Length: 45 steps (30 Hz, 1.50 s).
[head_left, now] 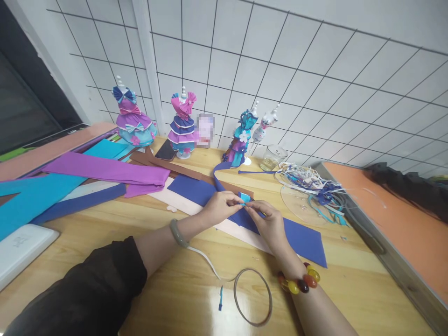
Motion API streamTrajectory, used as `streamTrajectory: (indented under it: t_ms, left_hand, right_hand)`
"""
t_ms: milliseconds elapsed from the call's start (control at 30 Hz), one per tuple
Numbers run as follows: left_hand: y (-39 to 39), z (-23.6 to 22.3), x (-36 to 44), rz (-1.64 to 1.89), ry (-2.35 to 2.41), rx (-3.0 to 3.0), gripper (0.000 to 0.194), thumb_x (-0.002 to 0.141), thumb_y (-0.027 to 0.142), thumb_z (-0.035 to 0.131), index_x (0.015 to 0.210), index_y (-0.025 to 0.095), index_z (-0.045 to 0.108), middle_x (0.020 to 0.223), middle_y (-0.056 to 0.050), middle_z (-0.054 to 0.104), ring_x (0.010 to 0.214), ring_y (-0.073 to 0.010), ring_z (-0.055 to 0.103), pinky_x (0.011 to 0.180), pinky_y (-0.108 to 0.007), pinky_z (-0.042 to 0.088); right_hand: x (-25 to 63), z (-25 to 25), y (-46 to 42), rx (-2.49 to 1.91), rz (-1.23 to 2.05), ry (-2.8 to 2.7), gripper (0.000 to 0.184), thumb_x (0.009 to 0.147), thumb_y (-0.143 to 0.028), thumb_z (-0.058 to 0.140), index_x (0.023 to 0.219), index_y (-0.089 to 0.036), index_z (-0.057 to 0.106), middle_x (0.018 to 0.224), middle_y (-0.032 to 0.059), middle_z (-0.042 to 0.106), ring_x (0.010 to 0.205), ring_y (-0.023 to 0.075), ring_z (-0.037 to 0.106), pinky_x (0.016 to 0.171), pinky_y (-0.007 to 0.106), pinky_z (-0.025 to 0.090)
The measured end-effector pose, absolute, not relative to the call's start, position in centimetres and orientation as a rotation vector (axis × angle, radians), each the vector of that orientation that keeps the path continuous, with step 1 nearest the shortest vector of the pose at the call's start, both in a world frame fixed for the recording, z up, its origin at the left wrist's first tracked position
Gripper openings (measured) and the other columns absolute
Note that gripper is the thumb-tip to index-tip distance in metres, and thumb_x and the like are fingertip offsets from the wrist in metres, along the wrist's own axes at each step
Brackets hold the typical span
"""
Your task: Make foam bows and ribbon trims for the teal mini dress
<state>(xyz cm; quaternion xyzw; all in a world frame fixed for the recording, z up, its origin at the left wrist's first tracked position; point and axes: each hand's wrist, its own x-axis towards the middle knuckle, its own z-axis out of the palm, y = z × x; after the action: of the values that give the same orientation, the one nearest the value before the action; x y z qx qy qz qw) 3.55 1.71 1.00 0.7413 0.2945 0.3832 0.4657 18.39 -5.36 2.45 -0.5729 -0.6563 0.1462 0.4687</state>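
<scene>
My left hand (221, 206) and my right hand (269, 223) meet over the middle of the table. Between their pinched fingertips is a small light-blue piece of sheet material (244, 198), gripped from both sides. Beneath them lies a dark-blue strip (304, 238), partly hidden by my hands. A pale pink strip (231, 229) runs under it. Just behind my left hand, a narrow dark-blue band (217, 176) curves upward. A brown strip (182, 170) extends from the back left toward my fingers.
Small dress forms in layered outfits, among them a purple one (135, 116), line the wall. Purple (115, 170) and turquoise (49, 198) strips cover the left side. A glass (273, 157) and tangled scraps (311, 184) stand at right. A thin hoop (252, 323) lies in front.
</scene>
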Motion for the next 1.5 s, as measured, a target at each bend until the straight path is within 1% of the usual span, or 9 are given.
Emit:
streamTrajectory:
  t_ms: [267,400,467,600,900,1067,1233,1367,1500]
  left_hand:
    - [1.5,1.4,3.3,0.999,0.725,1.97,0.015,0.074,0.024,0.054,0.077,0.016,0.066,0.074,-0.003,0.06,0.068,-0.0107,0.053,0.062,-0.02,0.041]
    - [1.5,1.4,3.3,1.008,0.704,1.964,0.015,0.074,0.024,0.053,0.075,0.016,0.066,0.075,-0.003,0.06,0.069,-0.0103,0.054,0.063,-0.02,0.041]
    - [1.5,1.3,3.3,1.008,0.696,1.962,0.014,0.074,0.023,0.053,0.075,0.016,0.066,0.076,-0.003,0.06,0.069,-0.0102,0.054,0.063,-0.02,0.041]
    - [1.5,1.1,3.4,1.004,0.713,1.938,0.015,0.073,0.024,0.054,0.075,0.016,0.066,0.073,-0.003,0.059,0.066,-0.0102,0.053,0.061,-0.021,0.042]
    - [1.7,0.9,3.7,0.884,0.737,1.607,0.015,0.068,0.024,0.059,0.077,0.013,0.063,0.072,-0.004,0.063,0.065,-0.0114,0.058,0.059,-0.022,0.047]
    - [1.8,1.0,3.6,0.838,0.759,1.511,0.017,0.069,0.026,0.058,0.079,0.012,0.061,0.068,-0.004,0.063,0.06,-0.0117,0.058,0.056,-0.023,0.047]
    - [1.7,1.2,3.6,0.834,0.756,1.565,0.016,0.068,0.025,0.058,0.077,0.012,0.062,0.069,-0.005,0.064,0.065,-0.0128,0.059,0.058,-0.022,0.047]
    - [1.6,0.9,3.6,0.854,0.744,1.583,0.018,0.067,0.026,0.06,0.077,0.012,0.063,0.074,-0.006,0.064,0.066,-0.0122,0.059,0.058,-0.022,0.046]
    - [1.7,0.7,3.7,0.806,0.724,1.486,0.022,0.066,0.027,0.062,0.08,0.011,0.062,0.07,-0.006,0.064,0.064,-0.0122,0.059,0.056,-0.021,0.047]
  right_hand:
    - [18.3,2.5,-5.4,-1.433,0.4,-1.595,0.016,0.078,-0.033,0.053,0.08,-0.023,0.065,0.081,0.0053,0.064,0.076,0.0188,0.058,0.069,0.033,0.046]
    - [18.4,1.9,-5.2,-1.464,0.56,-1.493,0.022,0.075,-0.035,0.057,0.089,-0.021,0.064,0.083,0.0051,0.066,0.07,0.0175,0.058,0.066,0.032,0.046]
    - [18.5,1.5,-5.1,-1.44,0.667,-1.42,0.024,0.073,-0.035,0.059,0.091,-0.02,0.064,0.085,0.0054,0.066,0.072,0.0178,0.059,0.068,0.032,0.046]
    - [18.7,1.1,-5.0,-1.407,0.771,-1.327,0.023,0.069,-0.037,0.062,0.084,-0.019,0.066,0.084,0.0056,0.068,0.075,0.0193,0.061,0.071,0.034,0.047]
    - [19.1,1.6,-5.0,-1.444,0.742,-1.312,0.023,0.068,-0.037,0.063,0.08,-0.018,0.066,0.077,0.0058,0.067,0.069,0.0183,0.059,0.069,0.033,0.047]
    - [19.0,1.6,-4.9,-1.333,0.858,-1.234,0.032,0.065,-0.035,0.067,0.091,-0.019,0.061,0.082,0.0043,0.065,0.074,0.0168,0.06,0.071,0.032,0.049]
    - [18.5,1.9,-5.0,-1.288,0.95,-1.228,0.035,0.065,-0.033,0.067,0.096,-0.02,0.059,0.075,0.0014,0.064,0.066,0.0142,0.06,0.067,0.029,0.049]
    - [18.5,2.2,-5.1,-1.332,0.936,-1.261,0.025,0.068,-0.035,0.065,0.087,-0.018,0.063,0.076,0.0036,0.066,0.065,0.0145,0.061,0.065,0.029,0.049]
    - [18.6,2.4,-5.2,-1.371,0.894,-1.272,0.023,0.068,-0.037,0.064,0.08,-0.017,0.065,0.075,0.0046,0.067,0.065,0.0154,0.061,0.065,0.03,0.049]
